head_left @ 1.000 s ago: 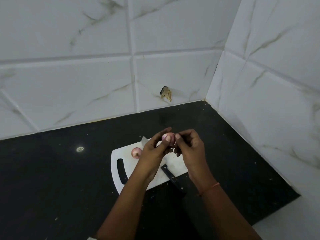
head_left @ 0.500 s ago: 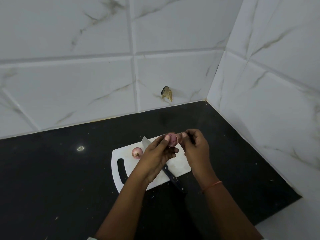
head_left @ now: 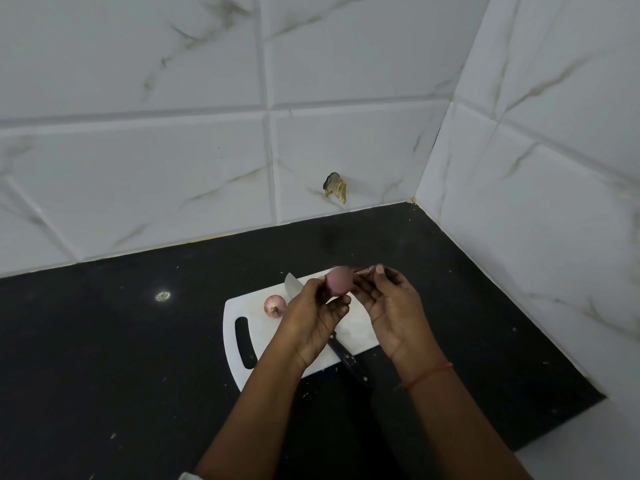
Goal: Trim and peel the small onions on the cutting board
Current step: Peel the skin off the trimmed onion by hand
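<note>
While my left hand (head_left: 313,315) grips a small pink onion (head_left: 338,280) in its curled fingertips, raised above the far part of the white cutting board (head_left: 242,306), my right hand (head_left: 389,306) sits just right of it, fingers bent, pinching at the onion's right end; whether skin is caught there is too blurred to tell. A second onion (head_left: 275,305) lies on the board to the left. Beneath my hands a black-handled knife (head_left: 348,360) rests across the board, its handle overhanging the near edge onto the black counter (head_left: 104,341).
</note>
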### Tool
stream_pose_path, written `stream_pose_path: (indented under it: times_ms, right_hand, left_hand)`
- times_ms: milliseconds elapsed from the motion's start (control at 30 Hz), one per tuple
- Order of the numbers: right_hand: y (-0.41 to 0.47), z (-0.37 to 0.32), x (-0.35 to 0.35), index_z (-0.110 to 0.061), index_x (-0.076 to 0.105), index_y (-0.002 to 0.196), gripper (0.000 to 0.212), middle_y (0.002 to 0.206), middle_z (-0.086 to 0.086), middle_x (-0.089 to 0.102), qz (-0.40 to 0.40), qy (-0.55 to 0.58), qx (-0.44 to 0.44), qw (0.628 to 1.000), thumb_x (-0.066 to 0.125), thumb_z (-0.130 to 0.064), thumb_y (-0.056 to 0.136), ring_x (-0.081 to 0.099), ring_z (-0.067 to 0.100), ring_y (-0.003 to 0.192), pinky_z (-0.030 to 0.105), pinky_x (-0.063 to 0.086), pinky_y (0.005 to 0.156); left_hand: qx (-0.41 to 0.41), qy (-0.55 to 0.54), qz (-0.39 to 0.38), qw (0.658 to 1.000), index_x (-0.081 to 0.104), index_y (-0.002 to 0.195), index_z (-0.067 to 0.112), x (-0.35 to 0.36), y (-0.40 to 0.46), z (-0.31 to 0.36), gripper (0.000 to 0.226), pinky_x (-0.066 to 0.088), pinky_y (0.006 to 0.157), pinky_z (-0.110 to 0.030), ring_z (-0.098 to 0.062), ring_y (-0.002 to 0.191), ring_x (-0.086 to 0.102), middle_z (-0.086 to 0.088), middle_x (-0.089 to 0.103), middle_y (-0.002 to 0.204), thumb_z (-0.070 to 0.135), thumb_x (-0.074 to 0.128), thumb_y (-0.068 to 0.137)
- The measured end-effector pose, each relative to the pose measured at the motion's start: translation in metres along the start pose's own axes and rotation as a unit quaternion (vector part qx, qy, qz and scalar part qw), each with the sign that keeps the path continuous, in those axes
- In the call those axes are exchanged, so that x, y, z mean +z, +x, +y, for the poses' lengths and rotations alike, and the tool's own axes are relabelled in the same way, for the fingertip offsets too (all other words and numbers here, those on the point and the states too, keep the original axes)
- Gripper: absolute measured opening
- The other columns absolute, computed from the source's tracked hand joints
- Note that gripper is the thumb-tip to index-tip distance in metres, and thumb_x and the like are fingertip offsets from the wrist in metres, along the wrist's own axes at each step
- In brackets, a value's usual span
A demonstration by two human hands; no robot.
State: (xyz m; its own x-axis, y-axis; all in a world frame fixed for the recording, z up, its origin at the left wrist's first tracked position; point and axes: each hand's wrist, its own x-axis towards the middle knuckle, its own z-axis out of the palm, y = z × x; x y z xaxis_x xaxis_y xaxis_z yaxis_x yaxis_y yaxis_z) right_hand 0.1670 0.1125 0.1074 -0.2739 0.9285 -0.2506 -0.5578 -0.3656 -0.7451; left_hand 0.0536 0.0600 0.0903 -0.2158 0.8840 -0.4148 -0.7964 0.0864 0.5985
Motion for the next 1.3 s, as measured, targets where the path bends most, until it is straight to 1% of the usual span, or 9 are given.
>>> stream_pose_path:
  times_ms: [167, 233, 367, 433, 600, 867, 1067, 1233, 1300]
  right_hand:
    - [0.006, -0.005, -0.005, -0.006, 0.058, 0.098, 0.005, 0.097, 0.025, 0.067, 0.021, -0.002, -0.039, 0.999, 0.054, -0.009, 0.097, 0.071, 0.034, 0.089, 0.04, 0.061, 0.077]
    - [0.006, -0.006, -0.007, -0.01, 0.06, 0.101, 0.007, 0.104, 0.02, 0.07, 0.039, -0.083, -0.067, 0.994, 0.054, -0.013, 0.098, 0.071, 0.031, 0.095, 0.04, 0.059, 0.083]
    - [0.005, -0.005, -0.013, -0.027, 0.063, 0.117, 0.021, 0.109, -0.013, 0.065, 0.01, -0.389, -0.142, 0.91, 0.054, -0.034, 0.098, 0.068, 0.009, 0.094, 0.029, 0.061, 0.066]
    - [0.004, -0.003, -0.015, -0.03, 0.06, 0.124, 0.027, 0.112, -0.021, 0.061, -0.039, -0.447, -0.168, 0.878, 0.054, -0.035, 0.098, 0.066, 0.003, 0.094, 0.028, 0.061, 0.066]
    - [-0.002, 0.005, -0.007, -0.019, 0.065, 0.109, 0.016, 0.106, -0.005, 0.069, -0.103, -0.371, -0.155, 0.91, 0.062, -0.018, 0.094, 0.069, 0.01, 0.096, 0.029, 0.06, 0.07]
    - [-0.001, 0.009, -0.002, -0.006, 0.063, 0.097, 0.005, 0.1, 0.012, 0.068, -0.064, -0.301, -0.14, 0.941, 0.059, -0.01, 0.095, 0.071, 0.025, 0.092, 0.04, 0.061, 0.071]
    - [0.0, 0.0, -0.003, -0.021, 0.062, 0.096, 0.01, 0.102, 0.006, 0.068, -0.04, -0.36, -0.156, 0.919, 0.053, -0.017, 0.099, 0.07, 0.018, 0.093, 0.017, 0.055, 0.063]
    - [-0.002, 0.004, -0.006, -0.017, 0.067, 0.095, 0.005, 0.095, -0.003, 0.072, -0.068, -0.387, -0.175, 0.903, 0.068, -0.018, 0.09, 0.07, 0.014, 0.094, 0.033, 0.06, 0.079]
    - [-0.002, 0.005, -0.007, -0.015, 0.067, 0.089, 0.004, 0.092, -0.001, 0.073, -0.051, -0.385, -0.182, 0.903, 0.07, -0.013, 0.088, 0.07, 0.013, 0.09, 0.032, 0.059, 0.078]
  left_hand:
    - [0.003, 0.024, -0.015, 1.0, 0.069, 0.11, 0.007, -0.001, -0.003, 0.004, 0.023, 0.054, 0.065, -0.023, -0.016, 0.068, 0.062, -0.014, 0.065, 0.104, 0.02, 0.052, 0.1]
    - [0.019, 0.063, -0.036, 0.997, 0.071, 0.114, 0.012, -0.002, -0.004, 0.005, 0.023, 0.055, 0.073, -0.024, -0.017, 0.076, 0.064, -0.01, 0.068, 0.106, 0.018, 0.055, 0.099]
    - [0.062, 0.146, -0.081, 0.984, 0.067, 0.125, 0.02, -0.007, -0.007, 0.006, 0.031, 0.055, 0.083, -0.024, -0.02, 0.096, 0.07, -0.006, 0.07, 0.118, 0.017, 0.061, 0.095]
    - [0.106, 0.204, -0.065, 0.971, 0.064, 0.126, 0.022, -0.008, -0.007, 0.005, 0.034, 0.055, 0.085, -0.025, -0.018, 0.101, 0.071, 0.002, 0.07, 0.118, 0.016, 0.065, 0.092]
    - [0.235, 0.306, -0.037, 0.922, 0.066, 0.114, 0.015, -0.003, -0.008, 0.004, 0.031, 0.054, 0.077, -0.016, -0.005, 0.099, 0.068, 0.01, 0.073, 0.104, 0.007, 0.074, 0.085]
    - [0.262, 0.308, -0.05, 0.913, 0.066, 0.103, 0.014, -0.005, -0.01, 0.005, 0.03, 0.055, 0.072, -0.018, -0.012, 0.088, 0.073, 0.01, 0.074, 0.098, -0.003, 0.076, 0.08]
    - [0.266, 0.33, -0.052, 0.904, 0.067, 0.109, 0.015, -0.005, -0.009, 0.005, 0.034, 0.055, 0.077, -0.021, -0.014, 0.09, 0.072, 0.01, 0.073, 0.102, 0.001, 0.077, 0.08]
    - [0.307, 0.383, -0.018, 0.871, 0.068, 0.106, 0.011, -0.005, -0.006, 0.003, 0.035, 0.055, 0.071, -0.018, -0.009, 0.083, 0.071, 0.004, 0.072, 0.1, 0.001, 0.081, 0.075]
    - [0.314, 0.392, -0.003, 0.865, 0.068, 0.104, 0.013, -0.005, -0.006, 0.0, 0.036, 0.055, 0.071, -0.018, -0.009, 0.082, 0.07, 0.003, 0.072, 0.101, 0.004, 0.084, 0.074]
